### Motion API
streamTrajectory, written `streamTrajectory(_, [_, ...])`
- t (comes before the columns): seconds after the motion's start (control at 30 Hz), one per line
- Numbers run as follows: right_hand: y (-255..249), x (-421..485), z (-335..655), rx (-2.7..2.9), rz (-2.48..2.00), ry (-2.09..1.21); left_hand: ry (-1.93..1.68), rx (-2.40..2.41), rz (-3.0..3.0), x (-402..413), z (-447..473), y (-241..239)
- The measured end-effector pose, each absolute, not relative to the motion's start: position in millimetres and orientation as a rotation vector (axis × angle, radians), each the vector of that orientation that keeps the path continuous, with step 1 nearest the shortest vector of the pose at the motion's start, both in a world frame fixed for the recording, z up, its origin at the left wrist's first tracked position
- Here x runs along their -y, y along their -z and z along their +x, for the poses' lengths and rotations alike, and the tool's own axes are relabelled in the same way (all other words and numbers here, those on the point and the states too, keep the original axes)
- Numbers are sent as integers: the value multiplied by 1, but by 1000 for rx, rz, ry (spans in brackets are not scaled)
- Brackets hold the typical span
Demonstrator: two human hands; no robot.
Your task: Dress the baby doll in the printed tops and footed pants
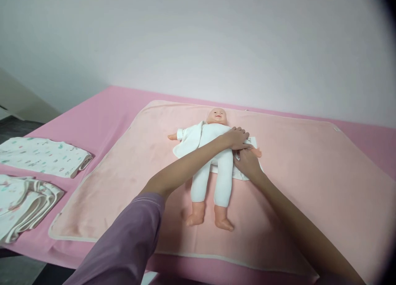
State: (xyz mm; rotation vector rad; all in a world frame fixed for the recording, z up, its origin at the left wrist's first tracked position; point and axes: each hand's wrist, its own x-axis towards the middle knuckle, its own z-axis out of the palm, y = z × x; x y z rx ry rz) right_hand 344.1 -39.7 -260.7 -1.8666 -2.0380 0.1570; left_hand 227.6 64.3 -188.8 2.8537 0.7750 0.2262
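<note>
Pink blanket (309,165) bears one doll (213,133), touched by left hand (236,137), right hand (247,163).

I see a pink-covered table (102,111) bearing a peach blanket (309,173); left of it lie a folded printed cloth (40,155) and a rumpled cloth (24,202).

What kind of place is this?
Probably a baby-changing or baby-care practice table: a baby doll in white clothes lies on a peach blanket over a pink cover, with folded printed cloths beside it.
</note>
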Motion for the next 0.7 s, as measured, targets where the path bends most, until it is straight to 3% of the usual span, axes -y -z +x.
streamTrajectory(0.17, [254,25,346,1948,-2042,-130,-595,-989,2799,-62,203,185])
streamTrajectory(0.3, [245,-1,354,1961,-2128,-143,-687,-1050,2734,-61,192,181])
streamTrajectory(0.53, [217,-19,412,1831,-2061,-255,-406,-1040,2870,-58,179,176])
streamTrajectory(0.7, [207,-2,402,1819,-1889,-205,-248,-1058,2975,-60,202,186])
